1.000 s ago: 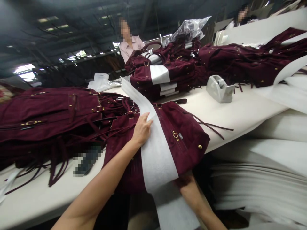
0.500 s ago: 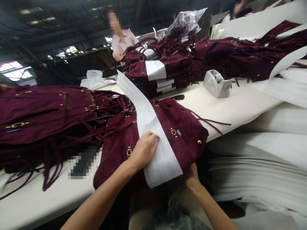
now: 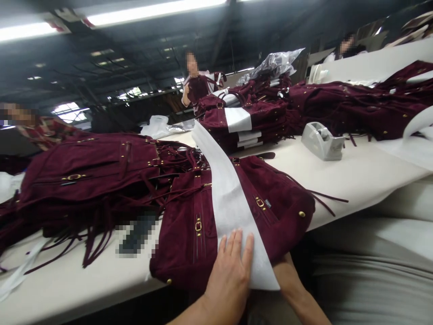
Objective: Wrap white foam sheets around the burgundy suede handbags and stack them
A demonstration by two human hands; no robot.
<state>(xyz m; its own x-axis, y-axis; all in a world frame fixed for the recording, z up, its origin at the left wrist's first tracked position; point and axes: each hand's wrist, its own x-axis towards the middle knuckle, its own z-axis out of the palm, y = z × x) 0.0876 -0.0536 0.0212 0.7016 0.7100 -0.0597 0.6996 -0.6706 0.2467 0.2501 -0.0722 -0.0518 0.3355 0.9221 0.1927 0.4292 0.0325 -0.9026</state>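
Note:
A burgundy handbag (image 3: 184,216) with gold buckles and studs lies at the table's front edge, its lower end jutting over. Down its middle runs a long strip of white foam sheet (image 3: 233,198), its far end curling up. My left hand (image 3: 233,266) lies flat on the strip near its lower end, fingers stretched out. Beneath the bag's lower edge goes my right hand (image 3: 284,271); its fingers are hidden by the bag and the strip, so what they do cannot be seen.
A grey tape dispenser (image 3: 323,141) stands right of the bag on the white table (image 3: 287,158). Burgundy bags are piled left (image 3: 91,171) and behind (image 3: 267,115). White sheets (image 3: 379,266) are stacked at lower right. One person (image 3: 198,85) holds a bag across the table.
My left hand has slid down the strip toward its lower end and flattened out from a pinch. My right hand stays under the bag. The view has tilted up, showing a person at left.

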